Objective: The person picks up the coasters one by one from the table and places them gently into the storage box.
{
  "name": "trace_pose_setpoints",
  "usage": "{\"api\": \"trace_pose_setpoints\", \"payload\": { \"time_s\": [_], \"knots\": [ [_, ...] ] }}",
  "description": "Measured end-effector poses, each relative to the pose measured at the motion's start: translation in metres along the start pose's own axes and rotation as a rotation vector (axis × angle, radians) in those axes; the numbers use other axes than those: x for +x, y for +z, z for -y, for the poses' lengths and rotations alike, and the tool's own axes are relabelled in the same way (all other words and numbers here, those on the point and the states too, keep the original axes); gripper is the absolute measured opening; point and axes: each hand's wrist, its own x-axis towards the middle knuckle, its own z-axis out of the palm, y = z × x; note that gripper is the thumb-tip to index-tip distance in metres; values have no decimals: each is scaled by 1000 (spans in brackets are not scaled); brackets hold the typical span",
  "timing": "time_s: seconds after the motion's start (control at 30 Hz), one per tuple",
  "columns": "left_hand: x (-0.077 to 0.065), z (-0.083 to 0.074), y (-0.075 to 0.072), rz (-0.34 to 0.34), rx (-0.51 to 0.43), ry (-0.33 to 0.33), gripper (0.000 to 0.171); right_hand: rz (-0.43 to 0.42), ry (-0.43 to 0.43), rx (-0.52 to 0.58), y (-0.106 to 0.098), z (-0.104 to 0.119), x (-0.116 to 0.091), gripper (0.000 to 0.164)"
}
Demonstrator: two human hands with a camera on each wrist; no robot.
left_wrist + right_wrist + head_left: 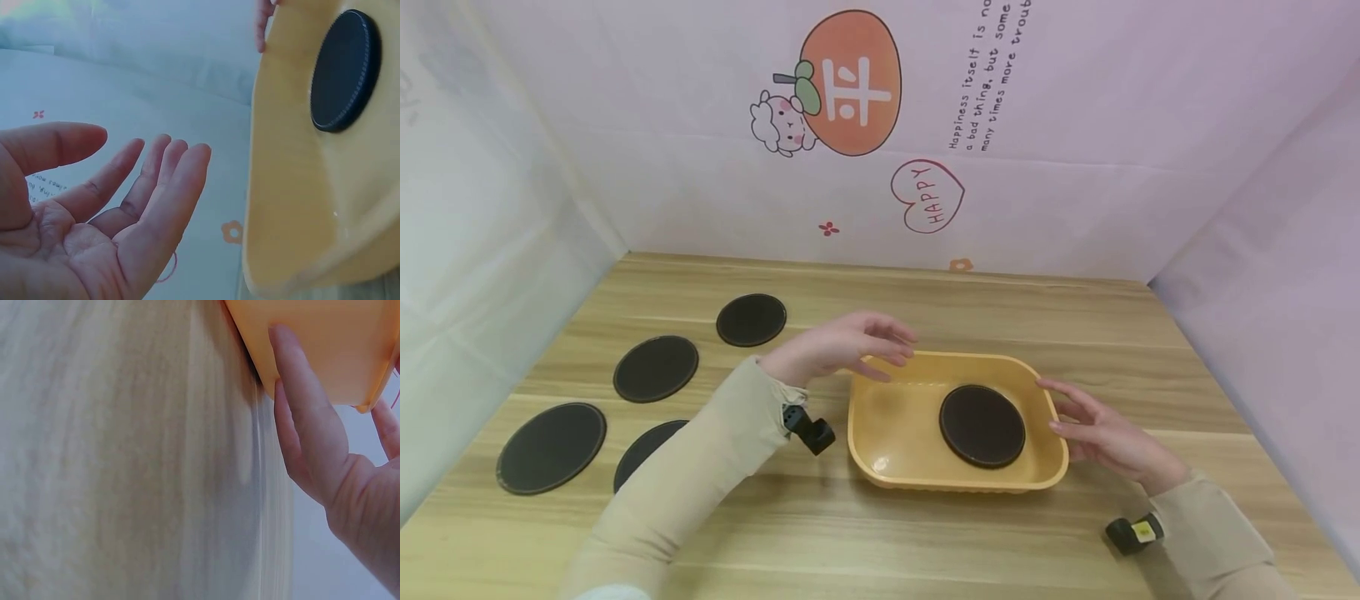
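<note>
A yellow plastic basin (895, 482) sits on the wooden table with one round black coaster (982, 426) lying flat inside it, toward the right end; its stitched edge shows in the left wrist view. My left hand (861, 340) hovers at the basin's left back corner, palm empty and fingers loosely spread. In the left wrist view, that hand (125, 212) is apart from the basin wall. At the basin's right end, my right hand (1101, 429) touches the rim and outer wall with relaxed fingers. The right wrist view shows a fingertip (278, 334) against the outer wall.
On the left side of the table lie several more black coasters: one at the back (751, 320), one in the middle (656, 368), one farther left (552, 448), and one partly hidden under my left sleeve (643, 450). A printed cloth wall (1037, 217) stands behind the table.
</note>
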Motion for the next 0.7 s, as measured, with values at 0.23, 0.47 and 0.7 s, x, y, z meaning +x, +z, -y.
{"api": "trace_pose_setpoints", "payload": {
  "time_s": [0.23,0.47,0.7],
  "knots": [
    [-13,16,-12,-8,-11,-13,43,-5,0,-3,0,0,0,58],
    [-26,28,-20,-40,-4,-20,43,-4,-5,-6,1,-1,1,57],
    [-38,40,-27,-70,-42,-14,42,-9,-5,-11,2,-1,1,57]
  ]
}}
